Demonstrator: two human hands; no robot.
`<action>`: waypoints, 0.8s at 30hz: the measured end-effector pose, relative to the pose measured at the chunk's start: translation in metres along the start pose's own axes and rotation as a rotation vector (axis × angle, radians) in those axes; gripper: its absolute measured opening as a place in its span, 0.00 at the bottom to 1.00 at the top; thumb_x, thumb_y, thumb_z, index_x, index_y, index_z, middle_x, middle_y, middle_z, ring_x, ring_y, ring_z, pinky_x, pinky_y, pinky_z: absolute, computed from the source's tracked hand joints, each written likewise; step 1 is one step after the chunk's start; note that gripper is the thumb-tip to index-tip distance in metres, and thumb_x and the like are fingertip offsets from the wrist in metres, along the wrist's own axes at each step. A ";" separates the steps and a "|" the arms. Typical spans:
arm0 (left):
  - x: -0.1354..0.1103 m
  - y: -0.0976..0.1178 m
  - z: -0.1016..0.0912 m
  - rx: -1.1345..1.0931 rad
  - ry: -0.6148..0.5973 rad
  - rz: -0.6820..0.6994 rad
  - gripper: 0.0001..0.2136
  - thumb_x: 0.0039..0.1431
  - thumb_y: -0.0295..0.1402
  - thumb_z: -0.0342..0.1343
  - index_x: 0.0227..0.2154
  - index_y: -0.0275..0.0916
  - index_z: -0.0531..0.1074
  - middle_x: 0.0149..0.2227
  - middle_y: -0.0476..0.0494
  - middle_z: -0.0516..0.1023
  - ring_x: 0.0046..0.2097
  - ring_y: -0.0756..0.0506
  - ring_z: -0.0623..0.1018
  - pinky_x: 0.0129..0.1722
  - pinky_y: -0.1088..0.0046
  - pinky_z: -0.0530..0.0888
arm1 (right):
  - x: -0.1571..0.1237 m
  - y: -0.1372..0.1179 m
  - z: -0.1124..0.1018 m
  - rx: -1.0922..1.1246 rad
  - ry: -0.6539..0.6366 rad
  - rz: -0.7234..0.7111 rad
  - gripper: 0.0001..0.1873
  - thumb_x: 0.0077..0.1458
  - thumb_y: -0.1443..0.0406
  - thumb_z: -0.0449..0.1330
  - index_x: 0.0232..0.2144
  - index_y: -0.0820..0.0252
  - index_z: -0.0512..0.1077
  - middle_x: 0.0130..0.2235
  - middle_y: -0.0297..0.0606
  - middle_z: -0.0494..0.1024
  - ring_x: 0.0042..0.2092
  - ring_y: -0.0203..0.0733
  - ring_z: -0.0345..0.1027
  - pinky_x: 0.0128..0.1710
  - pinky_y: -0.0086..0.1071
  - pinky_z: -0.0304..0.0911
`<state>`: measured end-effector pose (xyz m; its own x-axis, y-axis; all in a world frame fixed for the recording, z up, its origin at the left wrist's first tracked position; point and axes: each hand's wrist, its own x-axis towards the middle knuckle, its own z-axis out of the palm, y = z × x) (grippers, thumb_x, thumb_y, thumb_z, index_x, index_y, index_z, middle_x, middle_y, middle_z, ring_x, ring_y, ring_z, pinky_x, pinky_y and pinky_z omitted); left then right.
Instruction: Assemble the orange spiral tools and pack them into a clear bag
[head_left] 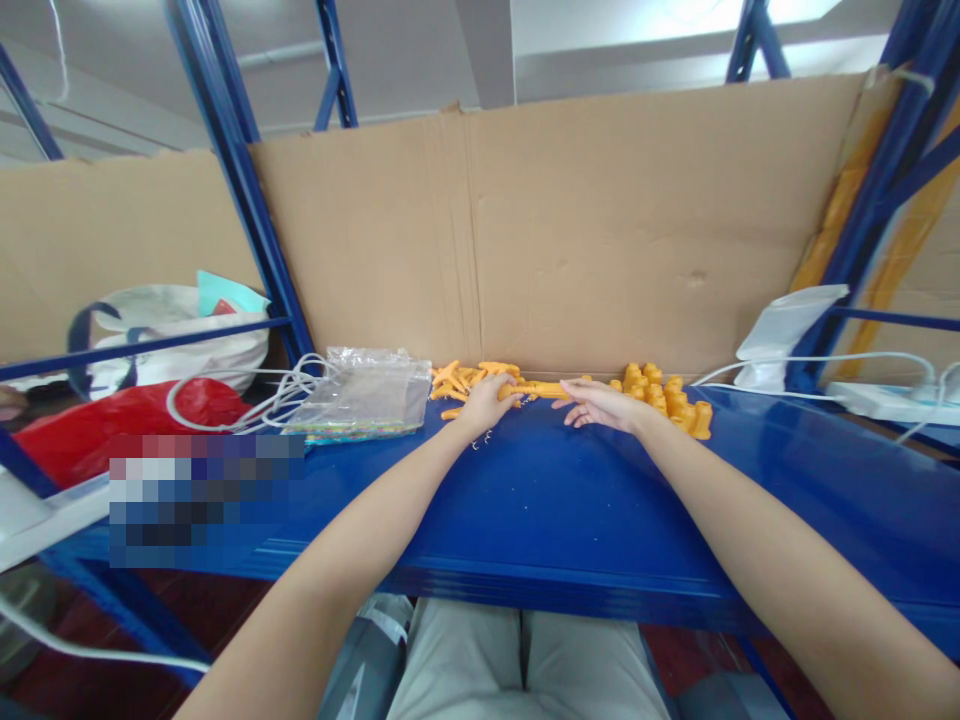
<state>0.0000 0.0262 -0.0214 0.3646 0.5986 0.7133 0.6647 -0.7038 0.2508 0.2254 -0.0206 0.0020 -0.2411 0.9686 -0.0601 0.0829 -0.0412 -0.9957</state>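
Between my two hands, close to the cardboard at the back, lies a slim orange plastic piece (544, 389); its exact kind cannot be made out. My left hand (486, 402) is closed around its left end. At its right end, my right hand (600, 405) pinches with thumb and forefinger while the other fingers hang loose. Behind and left of my left hand is a heap of orange plastic parts (450, 380) with thin arms. Several knobbly orange cup-like pieces (660, 395) stand to the right of my right hand. Small curved bits (484, 438) lie below my left hand.
Left on the blue shelf (525, 510) is a stack of clear plastic bags (367, 390) beside a white cable bundle (292, 390). A red bag (150, 415) lies farther left. Tall cardboard (585, 240) closes the back. A power strip (885, 400) sits at the right.
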 end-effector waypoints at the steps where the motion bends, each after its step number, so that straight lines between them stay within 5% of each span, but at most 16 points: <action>1: 0.000 0.000 0.000 -0.002 -0.001 0.003 0.05 0.55 0.28 0.59 0.35 0.37 0.72 0.37 0.45 0.79 0.40 0.45 0.78 0.44 0.66 0.73 | 0.000 0.000 0.000 0.010 -0.002 -0.028 0.10 0.59 0.61 0.59 0.39 0.58 0.64 0.35 0.39 0.80 0.24 0.32 0.71 0.25 0.25 0.66; 4: -0.001 0.001 0.000 -0.010 0.002 0.026 0.05 0.55 0.29 0.59 0.35 0.37 0.72 0.37 0.45 0.79 0.40 0.45 0.77 0.44 0.66 0.72 | 0.001 0.000 0.000 -0.018 0.002 -0.052 0.07 0.60 0.62 0.57 0.36 0.61 0.66 0.31 0.40 0.80 0.22 0.31 0.69 0.25 0.24 0.66; 8: 0.000 0.003 0.000 -0.027 0.022 0.054 0.05 0.56 0.30 0.59 0.36 0.38 0.73 0.39 0.45 0.79 0.42 0.45 0.78 0.45 0.67 0.72 | 0.004 -0.003 0.003 -0.126 0.056 0.023 0.23 0.63 0.52 0.47 0.27 0.64 0.67 0.17 0.41 0.74 0.14 0.31 0.60 0.14 0.24 0.57; 11: 0.001 0.003 -0.001 -0.028 0.019 0.034 0.05 0.55 0.30 0.60 0.36 0.37 0.73 0.39 0.45 0.80 0.41 0.45 0.78 0.44 0.68 0.72 | 0.004 -0.004 0.004 -0.172 0.097 0.051 0.27 0.62 0.48 0.46 0.27 0.65 0.67 0.16 0.40 0.73 0.12 0.30 0.56 0.11 0.23 0.52; 16: 0.002 0.000 -0.003 -0.019 0.010 0.022 0.04 0.54 0.29 0.60 0.34 0.38 0.73 0.37 0.45 0.80 0.40 0.45 0.78 0.43 0.68 0.73 | 0.001 -0.001 -0.001 -0.075 0.042 -0.071 0.11 0.56 0.60 0.62 0.38 0.60 0.67 0.31 0.37 0.80 0.20 0.30 0.68 0.19 0.22 0.62; 19: 0.001 0.001 -0.002 -0.026 0.029 0.050 0.04 0.54 0.29 0.61 0.34 0.38 0.73 0.37 0.45 0.80 0.40 0.45 0.78 0.43 0.68 0.73 | 0.002 0.001 -0.002 -0.076 0.037 -0.112 0.08 0.57 0.62 0.61 0.32 0.62 0.69 0.28 0.38 0.79 0.20 0.29 0.66 0.21 0.22 0.63; 24: 0.000 0.007 -0.001 -0.038 0.049 0.081 0.05 0.55 0.30 0.60 0.35 0.38 0.73 0.39 0.45 0.80 0.42 0.45 0.78 0.45 0.68 0.72 | 0.007 0.000 0.001 -0.163 0.100 0.012 0.29 0.62 0.48 0.46 0.22 0.64 0.69 0.16 0.41 0.72 0.14 0.31 0.57 0.13 0.25 0.54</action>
<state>0.0040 0.0211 -0.0187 0.3827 0.5205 0.7633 0.6091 -0.7634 0.2151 0.2230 -0.0142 0.0019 -0.1422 0.9882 -0.0565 0.2423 -0.0206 -0.9700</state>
